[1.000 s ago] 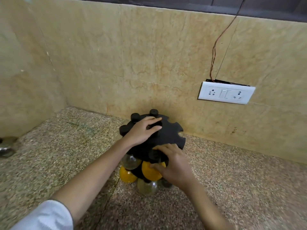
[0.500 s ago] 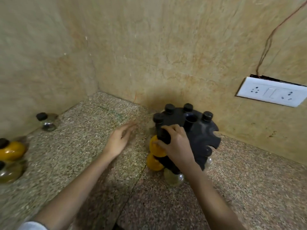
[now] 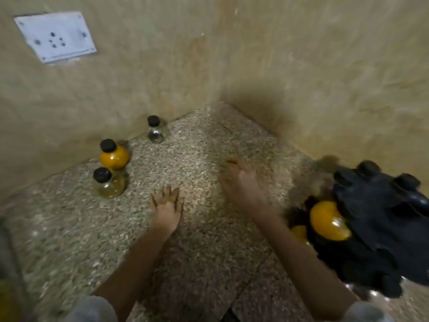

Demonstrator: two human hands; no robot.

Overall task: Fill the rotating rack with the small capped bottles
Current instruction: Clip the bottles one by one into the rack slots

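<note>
Rack (image 3: 383,228), black with a notched rim, stands on the speckled counter (image 3: 197,252) at the right edge of the view, close to the person. A racked orange bottle (image 3: 329,223) sits in its left side, and black caps (image 3: 369,167) stick up along its far rim.

Just left of the rack, the right hand (image 3: 241,180) is blurred, with its fingers loosely spread and nothing in it. The left hand (image 3: 167,205) lies palm down over the middle of the counter with straight fingers, also holding nothing. Whether it touches the stone cannot be told.

Beyond the left hand, three loose bottles stand upright along the left wall (image 3: 69,101). A pale yellowish bottle (image 3: 109,183) is nearest, a loose orange bottle (image 3: 113,155) is just behind it, and a small clear bottle (image 3: 155,131) stands apart near the corner. A white socket plate (image 3: 55,36) is fixed high on that wall.
</note>
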